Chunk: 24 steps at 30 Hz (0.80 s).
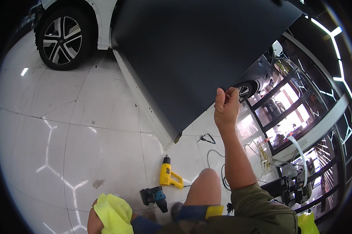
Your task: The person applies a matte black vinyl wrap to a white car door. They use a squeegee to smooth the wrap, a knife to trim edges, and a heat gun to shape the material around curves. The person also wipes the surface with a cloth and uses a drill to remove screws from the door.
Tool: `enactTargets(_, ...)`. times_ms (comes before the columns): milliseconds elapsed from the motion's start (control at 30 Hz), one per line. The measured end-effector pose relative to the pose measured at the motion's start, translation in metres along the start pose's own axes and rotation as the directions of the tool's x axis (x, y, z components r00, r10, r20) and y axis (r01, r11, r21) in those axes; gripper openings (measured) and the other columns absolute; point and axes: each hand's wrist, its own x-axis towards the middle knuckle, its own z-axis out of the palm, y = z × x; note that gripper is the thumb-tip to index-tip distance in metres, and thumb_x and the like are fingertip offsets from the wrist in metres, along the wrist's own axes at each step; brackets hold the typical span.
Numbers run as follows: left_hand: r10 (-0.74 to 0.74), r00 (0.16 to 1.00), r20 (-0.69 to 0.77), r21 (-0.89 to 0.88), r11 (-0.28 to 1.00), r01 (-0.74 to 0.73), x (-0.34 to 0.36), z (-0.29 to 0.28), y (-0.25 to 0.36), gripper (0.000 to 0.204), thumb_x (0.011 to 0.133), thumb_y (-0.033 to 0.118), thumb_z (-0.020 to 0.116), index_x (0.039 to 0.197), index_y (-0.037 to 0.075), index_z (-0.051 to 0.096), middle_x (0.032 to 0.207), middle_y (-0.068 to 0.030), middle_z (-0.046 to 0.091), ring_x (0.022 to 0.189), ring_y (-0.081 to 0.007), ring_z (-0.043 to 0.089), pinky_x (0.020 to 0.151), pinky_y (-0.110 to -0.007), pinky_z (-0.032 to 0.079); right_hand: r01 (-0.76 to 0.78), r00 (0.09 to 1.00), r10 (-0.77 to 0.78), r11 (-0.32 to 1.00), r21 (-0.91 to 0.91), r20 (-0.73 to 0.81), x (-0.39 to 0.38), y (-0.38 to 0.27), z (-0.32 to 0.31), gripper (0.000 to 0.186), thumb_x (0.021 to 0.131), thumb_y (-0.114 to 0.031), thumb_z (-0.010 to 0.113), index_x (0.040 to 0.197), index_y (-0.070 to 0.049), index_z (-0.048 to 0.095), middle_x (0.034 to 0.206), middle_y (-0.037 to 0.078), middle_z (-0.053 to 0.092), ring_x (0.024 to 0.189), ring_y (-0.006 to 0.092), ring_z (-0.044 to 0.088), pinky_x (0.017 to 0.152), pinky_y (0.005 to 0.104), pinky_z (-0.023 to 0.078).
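Note:
My right hand (226, 107) is raised at the right-hand edge of a dark matte film (176, 58) that covers a car door panel. Its thumb and fingers are closed together at that edge, pinching the film; the exact grip is partly hidden by the fingers. Along the lower left of the film runs the door's white edge (139, 95), down to a corner near the floor. My left hand is out of view. A yellow-green cloth (113, 213) lies draped over my left knee.
On the tiled floor before me are a yellow heat gun (166, 173) and a blue-and-black cordless tool (154, 197). Cables (263, 156) snake across the floor at right. A car wheel (63, 39) stands far left; glazed doors (289, 105) rise at right.

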Motion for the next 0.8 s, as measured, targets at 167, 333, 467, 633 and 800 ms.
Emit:
enactTargets(167,-0.019,0.999,-0.037,0.014,1.0,0.019,-0.014,0.002,-0.002,0.025,0.075,0.009,0.068,0.098,0.001,0.064,0.095,-0.0187,0.066,0.084,-0.0344,0.064,0.073,-0.04,0.05,-0.029,0.998,0.028,1.0,0.011,0.051,-0.025,0.007,0.012,0.027,0.095,-0.024,0.059,0.09,-0.003,0.045,0.064,0.001,0.048,0.056,0.0069,0.045,0.051,0.0236,0.039)
enactTargets(333,-0.031,0.999,-0.043,0.047,0.998,0.033,-0.017,0.003,0.006,0.024,0.075,0.009,0.067,0.097,0.001,0.064,0.094,-0.0188,0.066,0.084,-0.035,0.064,0.073,-0.04,0.05,-0.148,0.958,0.138,0.989,0.023,0.252,-0.037,0.008,0.006,0.027,0.095,-0.026,0.058,0.096,-0.001,0.048,0.074,0.004,0.053,0.059,0.0093,0.051,0.053,0.0242,0.044)
enactTargets(467,-0.049,0.997,-0.052,0.121,0.991,0.055,-0.031,0.003,0.012,0.023,0.076,0.009,0.067,0.097,0.001,0.064,0.094,-0.0188,0.066,0.083,-0.0354,0.063,0.072,-0.04,0.05,-0.292,0.918,0.174,0.906,0.307,0.357,-0.025,-0.003,-0.026,0.029,0.094,-0.025,0.059,0.105,0.001,0.053,0.081,0.007,0.061,0.067,0.0125,0.057,0.064,0.028,0.047)
enactTargets(633,-0.119,0.991,-0.055,0.336,0.933,0.131,-0.072,-0.013,0.019,0.022,0.076,0.01,0.066,0.096,0.002,0.064,0.094,-0.0188,0.066,0.082,-0.036,0.063,0.071,-0.041,0.05,-0.468,0.707,0.235,0.862,0.193,0.667,-0.043,0.042,-0.085,0.026,0.095,-0.02,0.057,0.112,0.0,0.055,0.092,0.006,0.062,0.081,0.0126,0.06,0.073,0.028,0.05)
enactTargets(800,-0.153,0.953,-0.262,0.589,0.756,0.284,-0.087,-0.02,0.08,0.019,0.076,0.008,0.064,0.094,0.001,0.063,0.093,-0.0202,0.065,0.081,-0.0386,0.061,0.07,-0.043,0.049,-0.464,0.595,0.189,0.875,0.141,0.781,-0.086,0.088,-0.097,0.028,0.092,-0.019,0.062,0.112,0.0,0.057,0.093,0.008,0.064,0.085,0.0153,0.061,0.076,0.0301,0.05)
